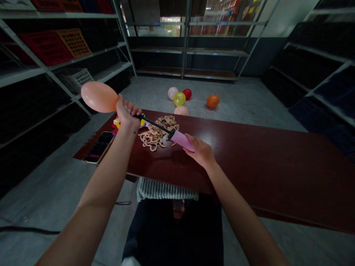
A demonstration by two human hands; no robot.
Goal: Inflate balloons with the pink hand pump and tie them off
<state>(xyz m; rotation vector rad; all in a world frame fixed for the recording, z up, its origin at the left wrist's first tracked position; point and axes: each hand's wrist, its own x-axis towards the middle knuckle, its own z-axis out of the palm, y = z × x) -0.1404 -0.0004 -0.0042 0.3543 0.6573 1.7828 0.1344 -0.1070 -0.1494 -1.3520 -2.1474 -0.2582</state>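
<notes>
My left hand is closed around the neck of a half-inflated peach balloon, pinching it over the tip of a hand pump. The pump has a black shaft and a pink barrel. My right hand lies over the barrel's far end, with its fingers across the pink plastic. Under the pump, a heap of uninflated peach balloons lies on the dark red table.
Bright scraps of balloons lie beyond my left wrist. A phone sits at the table's left end. Several inflated balloons, including an orange one, rest on the concrete floor beyond. Metal shelves holding crates stand left and right.
</notes>
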